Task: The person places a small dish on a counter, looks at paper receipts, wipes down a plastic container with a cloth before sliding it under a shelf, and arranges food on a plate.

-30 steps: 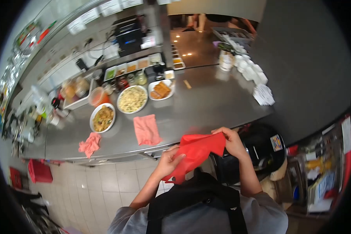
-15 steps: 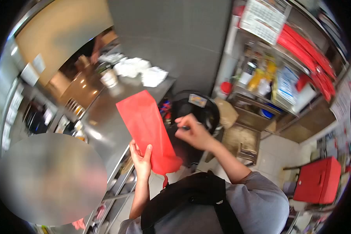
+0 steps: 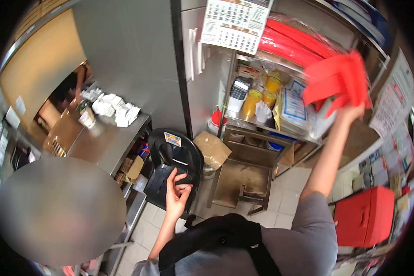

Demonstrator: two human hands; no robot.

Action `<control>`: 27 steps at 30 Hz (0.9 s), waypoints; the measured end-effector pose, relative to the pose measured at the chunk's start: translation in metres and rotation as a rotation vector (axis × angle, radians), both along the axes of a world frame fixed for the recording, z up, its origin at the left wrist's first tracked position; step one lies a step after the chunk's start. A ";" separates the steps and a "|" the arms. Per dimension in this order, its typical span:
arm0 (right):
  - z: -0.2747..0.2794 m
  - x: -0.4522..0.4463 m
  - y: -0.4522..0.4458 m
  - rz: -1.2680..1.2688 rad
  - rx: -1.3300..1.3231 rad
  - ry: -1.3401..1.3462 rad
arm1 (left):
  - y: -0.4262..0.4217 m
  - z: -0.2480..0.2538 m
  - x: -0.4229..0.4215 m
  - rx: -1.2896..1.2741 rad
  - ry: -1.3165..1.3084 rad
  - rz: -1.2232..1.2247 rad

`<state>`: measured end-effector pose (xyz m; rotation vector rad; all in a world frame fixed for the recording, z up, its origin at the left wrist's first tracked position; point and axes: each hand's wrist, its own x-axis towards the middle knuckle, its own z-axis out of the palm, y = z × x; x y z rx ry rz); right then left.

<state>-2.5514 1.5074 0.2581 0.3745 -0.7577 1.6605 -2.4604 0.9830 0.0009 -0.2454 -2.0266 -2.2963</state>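
Note:
My right hand point(image 3: 353, 113) is raised at the shelf on the right, its fingers closed around a red bag point(image 3: 336, 82). The bag is creased and smeared by motion, and it covers part of the shelf behind it. Just above and to its left lie long red bundles in clear plastic point(image 3: 292, 42) on the upper shelf. Lower down, my left hand point(image 3: 177, 197) hovers in front of a black chair point(image 3: 157, 184). Its fingers are loosely bent and apart, with nothing in them.
A calculator-like device point(image 3: 238, 93), yellow jars point(image 3: 252, 102) and blue-and-white packs point(image 3: 293, 106) fill the middle shelf. Below stands a brown wooden chair point(image 3: 244, 177). A red box point(image 3: 365, 216) is at right. The metal counter point(image 3: 99, 147) with white papers is at left.
The view has swung right toward the shelf. The red bag has gone from my left hand to my right hand, which has reached up and right. My left hand has let go.

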 end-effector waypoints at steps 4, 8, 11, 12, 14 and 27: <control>0.079 -0.078 0.147 -0.876 0.279 -0.568 | -0.013 -0.013 0.027 0.076 -0.166 0.139; 0.120 -0.176 0.261 -1.834 0.949 -1.580 | -0.024 -0.006 0.046 0.080 -0.213 0.282; 0.122 -0.241 0.256 -1.670 1.126 -1.547 | -0.026 -0.005 0.060 0.095 -0.144 0.387; 0.118 -0.257 0.252 -1.603 1.154 -1.541 | -0.025 -0.004 0.065 0.083 -0.130 0.417; 0.109 -0.283 0.241 -1.495 1.195 -1.529 | -0.024 -0.001 0.077 0.072 -0.122 0.515; 0.048 -0.306 0.167 -1.227 1.080 -1.415 | -0.044 -0.035 0.109 -0.238 -0.183 0.422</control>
